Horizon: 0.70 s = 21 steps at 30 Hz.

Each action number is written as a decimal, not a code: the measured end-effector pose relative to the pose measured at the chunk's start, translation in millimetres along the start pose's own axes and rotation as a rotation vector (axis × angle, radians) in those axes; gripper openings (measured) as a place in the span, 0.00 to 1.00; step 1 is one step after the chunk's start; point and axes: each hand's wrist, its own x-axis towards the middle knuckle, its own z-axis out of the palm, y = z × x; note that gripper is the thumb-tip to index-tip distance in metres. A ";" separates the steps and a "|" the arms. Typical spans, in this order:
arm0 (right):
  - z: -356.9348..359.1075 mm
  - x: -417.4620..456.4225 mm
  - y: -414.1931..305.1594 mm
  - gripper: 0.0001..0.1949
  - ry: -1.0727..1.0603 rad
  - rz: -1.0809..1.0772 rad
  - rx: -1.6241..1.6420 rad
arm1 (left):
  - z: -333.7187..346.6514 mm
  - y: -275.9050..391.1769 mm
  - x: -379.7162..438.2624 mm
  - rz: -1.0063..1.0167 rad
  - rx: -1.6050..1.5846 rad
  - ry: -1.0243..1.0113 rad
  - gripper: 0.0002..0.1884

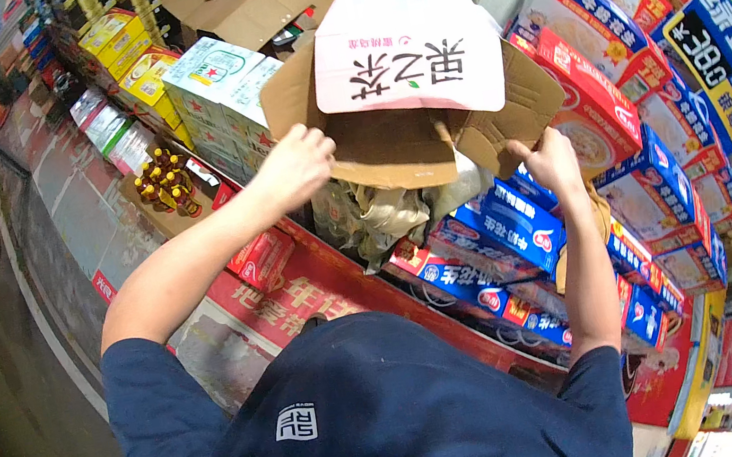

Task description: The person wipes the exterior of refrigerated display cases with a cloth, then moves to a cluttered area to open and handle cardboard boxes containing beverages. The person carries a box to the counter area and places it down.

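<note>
An open cardboard box (388, 142) with spread flaps is in front of me, its inside partly in shadow. My left hand (302, 163) has its fingers curled on the edge by the box's left flap; the exact grip is partly hidden. The lower edge of the right flap (510, 116) is pinched between the thumb and fingers of my right hand (550, 160). Over the far side of the box lies a pink-and-white printed package (409, 49) bearing writing, with clear plastic at its top. Crumpled beige material (392, 213) and clear plastic show beneath the box.
Blue milk-drink cartons (495, 229) are stacked below and to the right, beside a red carton (586, 100). Green-and-white beer cartons (220, 101) stand at left, near several yellow-capped bottles (165, 181). Flattened cardboard (237, 5) lies behind. A red ledge (342, 261) runs before me.
</note>
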 end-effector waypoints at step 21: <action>19.1 124.9 -205.9 0.41 -0.168 -0.386 -0.305 | -41.8 45.7 -12.1 -0.498 -0.954 0.281 0.18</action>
